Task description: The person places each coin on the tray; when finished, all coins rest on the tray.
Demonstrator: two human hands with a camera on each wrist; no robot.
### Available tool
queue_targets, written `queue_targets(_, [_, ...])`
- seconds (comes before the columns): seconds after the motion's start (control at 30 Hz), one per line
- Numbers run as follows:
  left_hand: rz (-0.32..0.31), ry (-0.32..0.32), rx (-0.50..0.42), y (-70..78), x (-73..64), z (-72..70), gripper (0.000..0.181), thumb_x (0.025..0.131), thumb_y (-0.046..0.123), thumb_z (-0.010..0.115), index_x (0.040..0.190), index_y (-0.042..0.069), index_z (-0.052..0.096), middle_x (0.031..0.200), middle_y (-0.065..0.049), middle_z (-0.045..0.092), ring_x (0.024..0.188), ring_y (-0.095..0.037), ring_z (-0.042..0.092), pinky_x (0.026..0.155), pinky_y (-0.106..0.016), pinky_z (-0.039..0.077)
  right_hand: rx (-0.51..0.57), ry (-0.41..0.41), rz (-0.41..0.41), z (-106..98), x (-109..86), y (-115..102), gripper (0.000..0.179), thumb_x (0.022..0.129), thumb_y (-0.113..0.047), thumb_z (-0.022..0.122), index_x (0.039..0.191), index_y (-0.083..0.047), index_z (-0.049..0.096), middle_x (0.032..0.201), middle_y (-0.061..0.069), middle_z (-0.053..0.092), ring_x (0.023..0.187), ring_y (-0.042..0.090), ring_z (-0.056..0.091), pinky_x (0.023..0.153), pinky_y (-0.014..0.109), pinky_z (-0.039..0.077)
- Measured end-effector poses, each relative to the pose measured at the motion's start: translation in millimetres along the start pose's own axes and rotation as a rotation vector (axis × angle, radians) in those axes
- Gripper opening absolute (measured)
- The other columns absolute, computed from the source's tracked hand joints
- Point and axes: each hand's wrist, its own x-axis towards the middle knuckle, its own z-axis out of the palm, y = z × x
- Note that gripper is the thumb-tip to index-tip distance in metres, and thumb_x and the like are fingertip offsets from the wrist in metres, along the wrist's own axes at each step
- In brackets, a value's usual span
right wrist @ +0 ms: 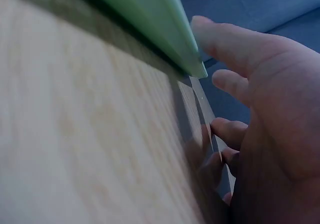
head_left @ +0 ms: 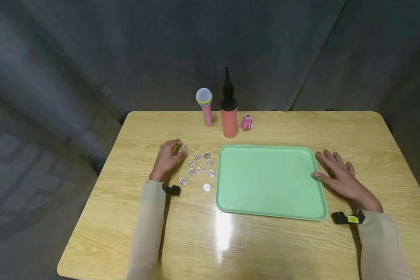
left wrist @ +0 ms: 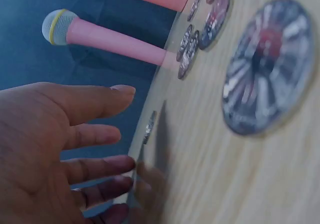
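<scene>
My left hand [head_left: 166, 157] hovers over the left part of the table, its fingers loosely bent and holding nothing. Between thumb and fingers, but apart from them in the left wrist view, lies a small shiny disc [left wrist: 150, 127]. Several more round silvery discs [head_left: 201, 168] with a ray pattern are scattered to its right; one large disc [left wrist: 269, 66] shows close up. At the right edge of a light green tray [head_left: 269, 182] is my right hand [head_left: 341, 179], fingers spread and thumb by the rim. Whether that thumb touches the tray I cannot tell.
Behind the discs stand a pink toy microphone [head_left: 206, 109], a coral cylinder with a black nozzle [head_left: 229, 120] and a small pink figure [head_left: 246, 123]. A dark curtain [head_left: 161, 54] hangs beyond the wooden table's [head_left: 283, 245] back edge.
</scene>
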Motion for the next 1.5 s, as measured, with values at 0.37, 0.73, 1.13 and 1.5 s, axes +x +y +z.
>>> queue_targets(0.37, [0.006,0.049,-0.058,-4.4,11.5,4.3,0.041,0.092,0.021,0.072,0.127,0.0,0.064,0.124,-0.021,0.053,0.104,-0.033,0.05,0.088,-0.045,0.044,-0.003,0.018,-0.046,-1,-0.1,4,0.069,0.1,-0.026,0.059,0.159,-0.013,0.024,0.165,0.029,-0.005,0.152,0.048,-0.021,0.109,0.071,-0.026])
queue_targets(0.73, [-0.013,0.116,-0.039,0.6,18.1,9.8,0.022,0.094,0.012,0.069,0.111,0.0,0.072,0.107,-0.018,0.063,0.092,-0.028,0.053,0.079,-0.034,0.041,-0.008,0.033,-0.038,0,0.6,6,0.069,0.101,-0.026,0.058,0.16,-0.014,0.024,0.166,0.028,-0.005,0.151,0.049,-0.021,0.108,0.072,-0.025])
queue_targets(1.13, [-0.123,0.018,0.039,5.8,18.6,4.1,0.019,0.094,0.013,0.068,0.108,0.001,0.067,0.106,-0.016,0.06,0.095,-0.028,0.055,0.084,-0.041,0.045,-0.011,0.036,-0.051,5,2.8,6,0.069,0.099,-0.024,0.06,0.158,-0.012,0.027,0.165,0.032,0.0,0.152,0.051,-0.017,0.109,0.072,-0.023])
queue_targets(1.5, [-0.136,0.022,-0.066,7.0,20.1,4.8,0.019,0.09,0.008,0.072,0.104,-0.001,0.064,0.094,-0.013,0.062,0.085,-0.022,0.055,0.073,-0.029,0.044,-0.007,0.043,-0.04,5,0.1,7,0.068,0.1,-0.025,0.059,0.158,-0.012,0.027,0.165,0.031,0.0,0.152,0.051,-0.016,0.109,0.072,-0.022])
